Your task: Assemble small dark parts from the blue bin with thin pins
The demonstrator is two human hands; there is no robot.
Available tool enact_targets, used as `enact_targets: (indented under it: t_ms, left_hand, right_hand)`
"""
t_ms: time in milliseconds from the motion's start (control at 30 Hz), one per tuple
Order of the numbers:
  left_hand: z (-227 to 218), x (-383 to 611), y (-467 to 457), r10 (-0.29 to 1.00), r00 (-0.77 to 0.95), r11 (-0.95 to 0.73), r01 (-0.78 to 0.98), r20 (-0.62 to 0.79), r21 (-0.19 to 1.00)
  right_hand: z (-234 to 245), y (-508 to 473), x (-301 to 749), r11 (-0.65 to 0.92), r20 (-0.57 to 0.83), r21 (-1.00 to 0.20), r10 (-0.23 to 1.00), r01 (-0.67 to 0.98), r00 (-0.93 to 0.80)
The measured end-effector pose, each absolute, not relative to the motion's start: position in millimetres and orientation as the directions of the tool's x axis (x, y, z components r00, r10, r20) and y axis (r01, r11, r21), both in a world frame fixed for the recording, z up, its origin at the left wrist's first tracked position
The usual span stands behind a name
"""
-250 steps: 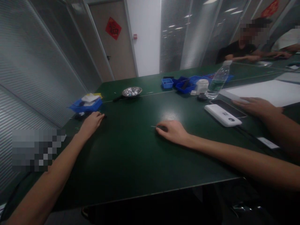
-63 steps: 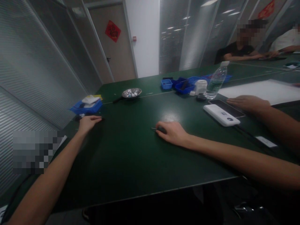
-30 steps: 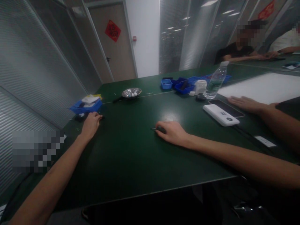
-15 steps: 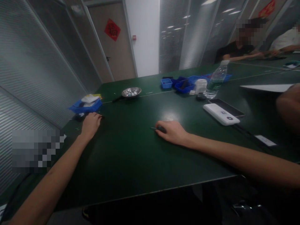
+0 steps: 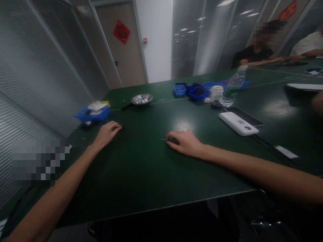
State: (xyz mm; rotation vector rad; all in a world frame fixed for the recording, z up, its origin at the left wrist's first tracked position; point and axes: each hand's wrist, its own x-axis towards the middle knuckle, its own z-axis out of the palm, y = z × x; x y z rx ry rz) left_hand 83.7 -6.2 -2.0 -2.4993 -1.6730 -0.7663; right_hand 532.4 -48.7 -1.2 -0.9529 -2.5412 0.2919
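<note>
My left hand (image 5: pixel 106 133) is closed in a pinch on a small dark piece (image 5: pixel 122 127), too small to name, just above or on the green table (image 5: pixel 141 168). Resting on the table to the right, my right hand (image 5: pixel 185 142) is wrapped round a screwdriver (image 5: pixel 173 139) with a dark handle; its thin metal shaft points left. Beyond my left hand stands a blue tray (image 5: pixel 93 116) with white and yellow packets in it. Farther back, a metal pan (image 5: pixel 141 99) with a black handle holds small pale pieces.
A clear water bottle (image 5: pixel 234 86), a white jar (image 5: pixel 216 93) and blue bins (image 5: pixel 198 94) stand at the back right. Nearer lie a phone (image 5: pixel 244 116) and a white power bank (image 5: pixel 238 123) with a cable. Two people sit at the far right.
My left hand has moved right, away from the blue tray, with the small dark piece in its fingers. My right hand has stayed nearly still with the screwdriver. A white sheet at the right has shifted.
</note>
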Motion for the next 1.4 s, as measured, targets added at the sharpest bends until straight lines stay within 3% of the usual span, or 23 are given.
enact_targets:
  t_ms: [167,333,833,1200,1400]
  left_hand:
    - [6.1,193.6,-42.8,0.739,0.592,-0.666,0.574,0.320,0.477]
    - [7.8,249.7,-75.7,0.728,0.624,-0.643,0.480,0.284,0.597]
    - [7.6,248.5,-75.1,0.763,0.603,-0.599,0.526,0.232,0.603]
    - [5.3,248.8,-75.5,0.734,0.642,-0.619,0.500,0.221,0.606]
    - [4.5,251.8,-76.7,0.716,0.661,-0.637,0.488,0.225,0.597]
  right_hand:
    - [-6.1,-46.7,531.9,0.786,0.340,-0.317,0.617,0.531,-0.710]
    - [-2.4,-51.6,530.4,0.824,0.360,-0.295,0.565,0.484,-0.742]
    - [6.5,-58.5,531.1,0.847,0.340,-0.296,0.525,0.441,-0.780]
    - [9.8,-54.1,526.1,0.767,0.235,-0.483,0.578,0.421,-0.782]
    - [8.3,-58.8,521.2,0.783,0.248,-0.481,0.553,0.394,-0.796]
